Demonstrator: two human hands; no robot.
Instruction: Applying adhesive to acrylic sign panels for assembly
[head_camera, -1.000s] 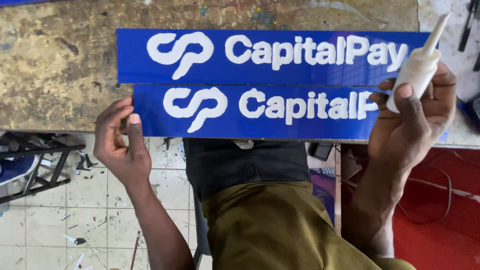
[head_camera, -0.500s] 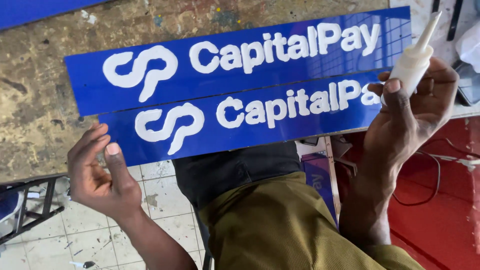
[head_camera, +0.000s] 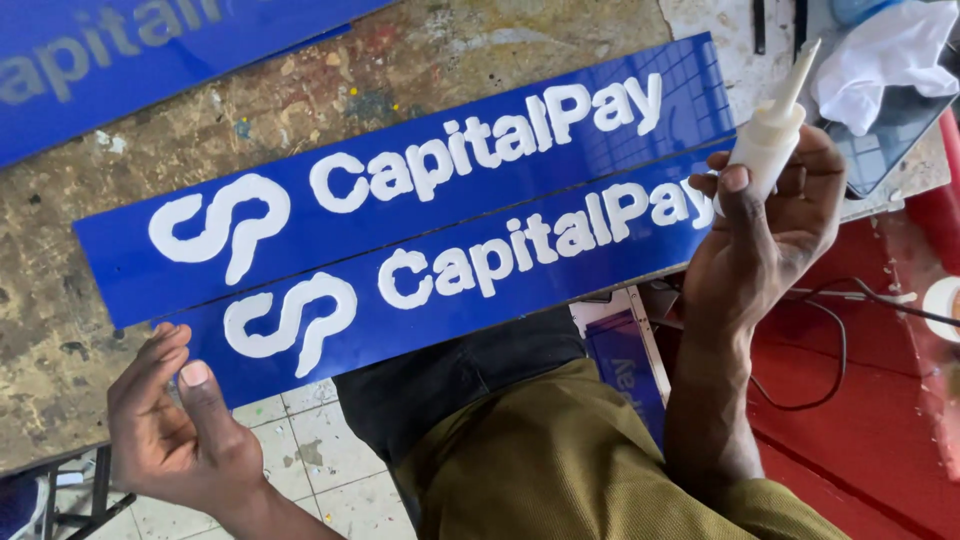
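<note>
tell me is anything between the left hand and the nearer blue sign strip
Nothing visible. The left hand is open just off the near left end of the nearer blue sign strip, fingertips almost at its edge. The right hand holds a white nozzle bottle.

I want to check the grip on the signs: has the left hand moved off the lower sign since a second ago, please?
Yes. The left hand has let go of the lower sign and dropped below its left end, away from the bench, open.
</note>
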